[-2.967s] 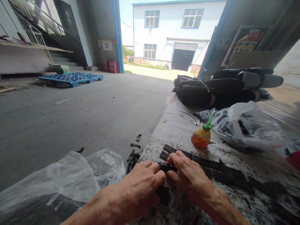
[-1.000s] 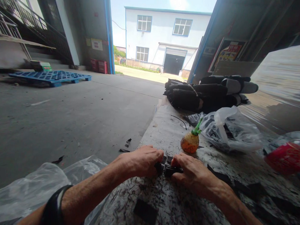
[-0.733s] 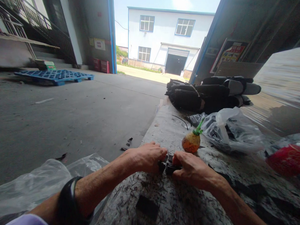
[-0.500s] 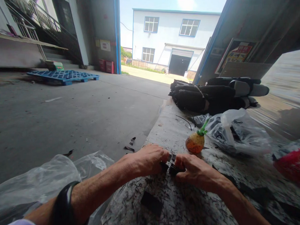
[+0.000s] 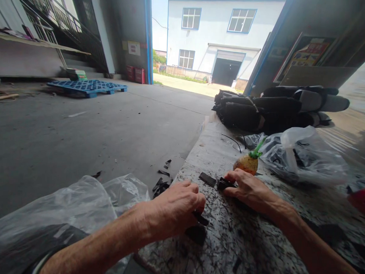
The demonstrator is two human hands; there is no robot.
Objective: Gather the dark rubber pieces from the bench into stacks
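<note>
My left hand (image 5: pixel 183 207) is closed on a small black piece (image 5: pixel 201 218) over the near part of the scrap-strewn work surface (image 5: pixel 196 156). Partly under that hand lies a dark flat piece (image 5: pixel 196 234). Farther forward and to the right, my right hand (image 5: pixel 243 186) pinches a small black bundle (image 5: pixel 224 184) between thumb and fingers. A short black strip (image 5: pixel 207 179) lies flat just left of the bundle. Behind my right hand stands an orange-brown round object with a green top (image 5: pixel 246 162), partly covered by the fingers.
Black rolls (image 5: pixel 261 109) are stacked at the surface's far end. A clear plastic bag (image 5: pixel 301 155) lies at right, with a red item (image 5: pixel 361 199) beyond. Clear plastic sheeting (image 5: pixel 75 205) is at lower left. A blue pallet (image 5: pixel 88 87) rests on the floor.
My hands have parted: the left moved nearer to me, the right slightly forward and right with the black bundle. A short black strip now shows flat between them. The camera view has shifted slightly.
</note>
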